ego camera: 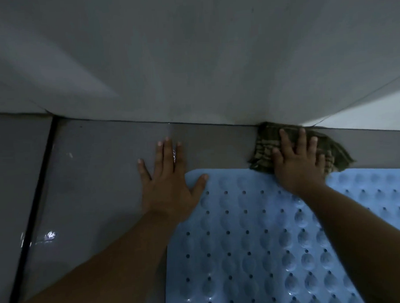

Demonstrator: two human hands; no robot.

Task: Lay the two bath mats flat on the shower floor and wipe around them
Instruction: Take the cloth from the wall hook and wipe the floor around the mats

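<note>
A light blue bath mat [255, 240] with holes and round bumps lies flat on the grey shower floor [99, 178], filling the lower right. Only one mat can be told apart. My left hand [168, 182] is spread flat on the floor at the mat's far left corner, thumb resting on the mat's edge. My right hand [298, 163] presses flat on a dark green checked cloth [265, 148], which lies on the floor strip between the mat and the wall, its far edge against the wall base.
A grey tiled wall [190, 60] rises right behind the floor strip. A dark grout line or gap [35, 193] runs along the left. The floor left of the mat looks wet and glossy.
</note>
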